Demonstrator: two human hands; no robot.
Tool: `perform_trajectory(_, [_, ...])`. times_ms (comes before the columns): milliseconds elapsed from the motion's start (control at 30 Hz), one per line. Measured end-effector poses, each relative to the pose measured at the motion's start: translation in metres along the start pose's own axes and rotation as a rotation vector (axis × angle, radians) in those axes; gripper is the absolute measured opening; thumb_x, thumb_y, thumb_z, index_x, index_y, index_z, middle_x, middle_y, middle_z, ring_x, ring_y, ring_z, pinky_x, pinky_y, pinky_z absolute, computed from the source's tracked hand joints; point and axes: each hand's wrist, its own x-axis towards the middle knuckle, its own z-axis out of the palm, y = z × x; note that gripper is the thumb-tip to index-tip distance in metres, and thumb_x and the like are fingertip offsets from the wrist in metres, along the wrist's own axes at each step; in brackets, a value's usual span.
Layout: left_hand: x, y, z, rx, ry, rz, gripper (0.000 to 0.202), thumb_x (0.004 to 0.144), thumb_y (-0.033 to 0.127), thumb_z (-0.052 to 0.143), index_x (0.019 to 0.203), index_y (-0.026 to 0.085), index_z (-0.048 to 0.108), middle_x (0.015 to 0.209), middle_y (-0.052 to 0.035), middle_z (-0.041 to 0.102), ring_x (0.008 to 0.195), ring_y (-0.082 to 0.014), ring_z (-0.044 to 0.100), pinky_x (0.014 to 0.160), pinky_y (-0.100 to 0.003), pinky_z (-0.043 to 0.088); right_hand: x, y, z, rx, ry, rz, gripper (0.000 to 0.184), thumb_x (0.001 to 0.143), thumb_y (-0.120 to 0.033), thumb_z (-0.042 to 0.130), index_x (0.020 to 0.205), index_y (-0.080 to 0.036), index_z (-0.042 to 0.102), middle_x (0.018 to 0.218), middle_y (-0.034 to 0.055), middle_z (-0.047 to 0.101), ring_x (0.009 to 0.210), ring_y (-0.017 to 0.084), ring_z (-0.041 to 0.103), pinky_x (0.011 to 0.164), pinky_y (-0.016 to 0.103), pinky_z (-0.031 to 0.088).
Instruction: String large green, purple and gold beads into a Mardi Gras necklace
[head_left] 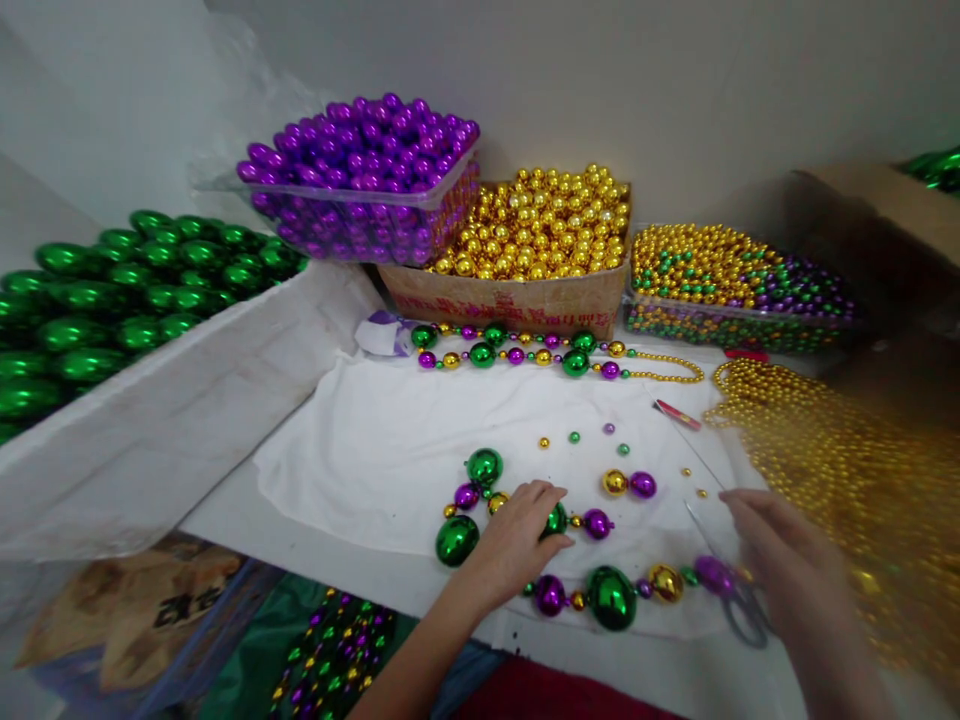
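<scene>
My left hand (517,530) curls over a large green bead (553,520), with thumb and fingers on either side. That bead lies in line with a small gold bead and a purple bead (598,523). Left of the hand is a bent row with a big green bead (457,540) and a purple bead (466,495). My right hand (787,570), slightly blurred, pinches the end of a thin needle-like wire (686,440) slanting up to the left. Beneath and beside it are scissors (742,612), partly hidden, and a strung row with a large green bead (611,598).
A finished-looking bead necklace (482,354) lies across the white cloth (360,440). Behind stand a purple-bead tub (360,210), a gold-bead carton (510,300) and a mixed-bead tub (742,320). Gold bead chains (810,450) pile at right; a white foam box (187,410) stands left.
</scene>
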Motion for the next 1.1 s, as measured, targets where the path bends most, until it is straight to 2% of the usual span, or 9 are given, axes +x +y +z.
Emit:
perform_trajectory(133, [0.019, 0.004, -0.016, 0.011, 0.017, 0.019, 0.037, 0.088, 0.041, 0.056, 0.120, 0.021, 0.056, 0.119, -0.0079, 0.059, 0.114, -0.0240, 0.053, 0.099, -0.037, 0.042, -0.001, 0.003, 0.002, -0.016, -0.074, -0.073, 0.034, 0.067, -0.050, 0.072, 0.080, -0.018, 0.069, 0.081, 0.0039, 0.067, 0.075, 0.018, 0.059, 0.064, 0.024, 0.047])
perform_trajectory(267, [0.062, 0.001, -0.028, 0.035, 0.065, -0.015, 0.018, 0.091, 0.025, 0.049, 0.097, 0.018, 0.064, 0.100, -0.0061, 0.064, 0.100, -0.0213, 0.059, 0.093, -0.034, 0.044, -0.008, 0.006, 0.004, -0.066, -0.035, -0.096, 0.032, 0.069, -0.048, 0.071, 0.078, -0.018, 0.069, 0.078, 0.0036, 0.066, 0.076, 0.019, 0.059, 0.066, 0.025, 0.046])
perform_trajectory(433, [0.119, -0.002, -0.012, 0.021, 0.084, -0.060, 0.020, 0.081, 0.007, 0.052, 0.093, 0.017, 0.064, 0.102, -0.0074, 0.060, 0.099, -0.0226, 0.059, 0.092, -0.037, 0.044, -0.019, 0.004, 0.008, -0.029, 0.048, -0.189, 0.026, 0.075, -0.044, 0.068, 0.077, -0.019, 0.066, 0.079, 0.0025, 0.061, 0.073, 0.017, 0.054, 0.062, 0.025, 0.042])
perform_trajectory(533, [0.130, -0.002, -0.004, -0.042, 0.080, -0.082, 0.018, 0.076, 0.002, 0.053, 0.081, 0.016, 0.063, 0.091, -0.0074, 0.061, 0.095, -0.0237, 0.060, 0.090, -0.039, 0.045, -0.023, 0.001, 0.009, -0.023, 0.056, -0.247, 0.025, 0.076, -0.044, 0.068, 0.074, -0.019, 0.065, 0.081, 0.0029, 0.060, 0.075, 0.017, 0.055, 0.064, 0.024, 0.043])
perform_trajectory(633, [0.119, -0.003, -0.007, -0.146, 0.112, -0.108, 0.013, 0.078, 0.007, 0.057, 0.086, 0.015, 0.063, 0.091, -0.0071, 0.062, 0.090, -0.0217, 0.061, 0.087, -0.037, 0.047, -0.024, -0.001, 0.009, -0.044, 0.025, -0.259, 0.026, 0.073, -0.045, 0.069, 0.072, -0.019, 0.065, 0.080, 0.0028, 0.060, 0.073, 0.017, 0.055, 0.059, 0.023, 0.043])
perform_trajectory(700, [0.101, -0.004, -0.011, -0.335, 0.131, -0.147, 0.016, 0.084, 0.015, 0.055, 0.098, 0.015, 0.063, 0.090, -0.0067, 0.064, 0.084, -0.0181, 0.062, 0.080, -0.033, 0.050, -0.025, -0.002, 0.009, -0.037, 0.024, -0.255, 0.026, 0.074, -0.045, 0.068, 0.072, -0.020, 0.065, 0.079, 0.0021, 0.060, 0.072, 0.016, 0.055, 0.060, 0.023, 0.044])
perform_trajectory(833, [0.061, -0.007, -0.016, -1.353, 0.180, -0.318, 0.021, 0.080, 0.016, 0.064, 0.101, 0.012, 0.064, 0.089, -0.0062, 0.066, 0.076, -0.0115, 0.063, 0.077, -0.024, 0.051, -0.028, -0.003, 0.014, -0.061, -0.048, -0.260, 0.026, 0.073, -0.046, 0.067, 0.072, -0.020, 0.065, 0.077, 0.0017, 0.060, 0.073, 0.017, 0.055, 0.065, 0.024, 0.044])
perform_trajectory(900, [0.048, -0.007, -0.015, -1.721, 0.200, -0.368, 0.021, 0.075, 0.009, 0.069, 0.096, 0.011, 0.067, 0.091, -0.0068, 0.067, 0.075, -0.0100, 0.063, 0.077, -0.022, 0.052, -0.031, -0.005, 0.016, -0.088, -0.117, -0.252, 0.027, 0.073, -0.047, 0.067, 0.072, -0.021, 0.065, 0.078, 0.0018, 0.060, 0.074, 0.017, 0.056, 0.064, 0.025, 0.043])
perform_trajectory(1100, [0.038, -0.004, -0.008, -1.969, 0.251, -0.408, 0.017, 0.080, 0.003, 0.063, 0.096, 0.008, 0.067, 0.092, -0.0094, 0.070, 0.074, -0.0112, 0.065, 0.074, -0.022, 0.055, -0.044, -0.014, 0.016, -0.142, -0.159, -0.262, 0.021, 0.077, -0.043, 0.064, 0.074, -0.022, 0.064, 0.077, 0.0000, 0.058, 0.075, 0.017, 0.054, 0.063, 0.025, 0.038])
